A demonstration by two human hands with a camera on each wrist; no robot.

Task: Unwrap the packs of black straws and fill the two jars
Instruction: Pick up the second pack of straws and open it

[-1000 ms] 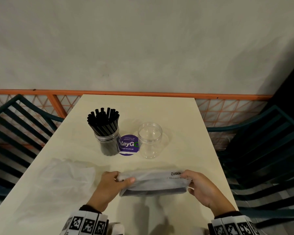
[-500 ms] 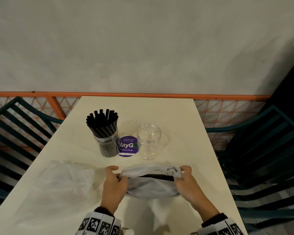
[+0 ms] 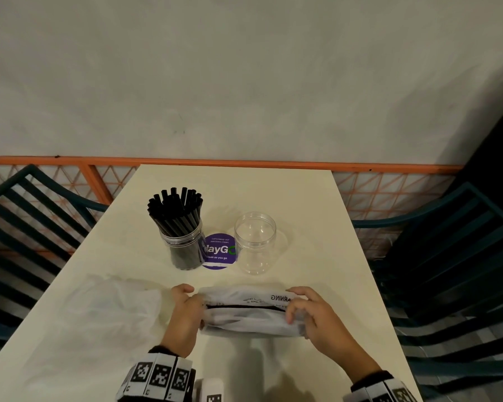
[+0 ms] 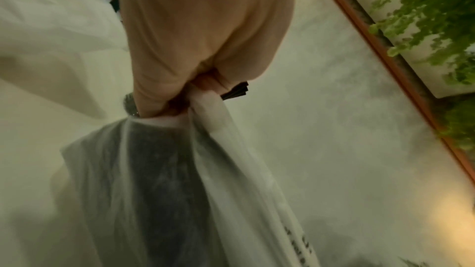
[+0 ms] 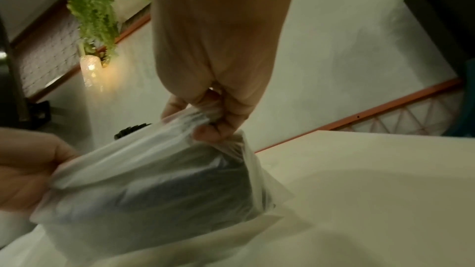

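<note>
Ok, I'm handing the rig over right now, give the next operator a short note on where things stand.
Left hand grips the left end of the straw pack; right hand pinches the wrapper at its right end. The pack is held just above the table, near edge, a dark opening showing along its top.
Done: left jar is filled with black straws; an empty wrapper lies to the left.
Left: get the straws out of this pack and into the empty jar, right of the purple sticker.

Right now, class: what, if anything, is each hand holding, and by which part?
Both hold the pack of black straws: the left hand grips its left end, the right hand pinches the plastic at its right end.
</note>
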